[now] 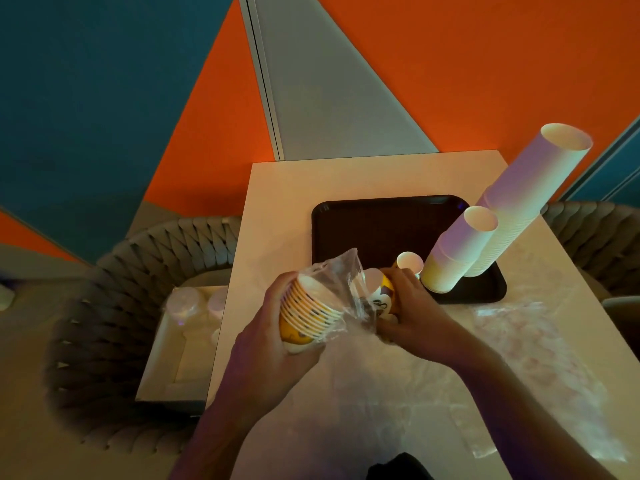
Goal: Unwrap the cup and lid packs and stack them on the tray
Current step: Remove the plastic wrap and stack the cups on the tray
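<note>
**Cups half out of the wrap**

My left hand (277,327) grips the nested stack of yellow printed paper cups (308,311) inside its clear plastic sleeve (349,292). My right hand (412,306), just beside it, closes on more yellow cups. A hard tug could crush rims or topple the tall white stacks (519,202) beyond on the black tray (363,220).

Matt white paper cup stacks (519,209) on a dark, finely textured plastic tray (374,230), crinkled glossy clear plastic wrap (349,292) around printed yellow paper cups (308,317) just before the tray, smooth pale table (277,209) beneath, woven grey chair (104,306) left of the tray
</note>
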`<state>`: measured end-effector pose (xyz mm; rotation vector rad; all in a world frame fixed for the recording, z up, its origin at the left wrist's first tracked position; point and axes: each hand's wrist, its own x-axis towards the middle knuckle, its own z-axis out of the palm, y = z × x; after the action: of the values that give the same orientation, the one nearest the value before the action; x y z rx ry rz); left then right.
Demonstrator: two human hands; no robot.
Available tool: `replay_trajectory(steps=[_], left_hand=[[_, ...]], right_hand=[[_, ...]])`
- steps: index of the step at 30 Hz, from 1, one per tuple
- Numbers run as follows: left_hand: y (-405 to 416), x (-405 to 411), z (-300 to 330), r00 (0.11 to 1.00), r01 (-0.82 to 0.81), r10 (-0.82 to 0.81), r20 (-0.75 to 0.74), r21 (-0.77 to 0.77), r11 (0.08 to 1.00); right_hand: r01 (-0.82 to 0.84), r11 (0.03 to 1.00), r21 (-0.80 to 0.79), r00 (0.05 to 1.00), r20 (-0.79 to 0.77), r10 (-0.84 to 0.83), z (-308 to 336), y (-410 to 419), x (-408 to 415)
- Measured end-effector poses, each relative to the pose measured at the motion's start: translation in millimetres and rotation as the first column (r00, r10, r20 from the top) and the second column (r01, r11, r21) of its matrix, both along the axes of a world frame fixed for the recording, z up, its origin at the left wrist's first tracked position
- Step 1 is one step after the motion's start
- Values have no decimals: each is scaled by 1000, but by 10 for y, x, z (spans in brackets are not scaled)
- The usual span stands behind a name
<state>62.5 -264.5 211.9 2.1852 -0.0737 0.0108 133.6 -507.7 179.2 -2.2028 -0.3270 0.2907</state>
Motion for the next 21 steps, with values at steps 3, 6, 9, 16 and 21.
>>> replay_trajectory(steps=[3,6,9,16,21], left_hand=[[15,-16,-35,1000,-11,11,-2,8,1000],[37,-32,-58,1000,-24,24,-12,13,1000],[44,-35,-68,999,-33,34,-17,17,999],[44,-56,-98,999,-39,40,-33,5,999],[48,-82,-84,999,-44,44,-25,-2,999]], right_hand=[[146,989,-10,984,110,-144,-38,-163,102],[266,963,46,946,178,-270,2,-329,204],[291,956,25,935,206,-290,53,-473,306],[281,958,-53,937,233,-262,113,-608,521],[207,972,-111,963,200,-182,110,-627,615]])
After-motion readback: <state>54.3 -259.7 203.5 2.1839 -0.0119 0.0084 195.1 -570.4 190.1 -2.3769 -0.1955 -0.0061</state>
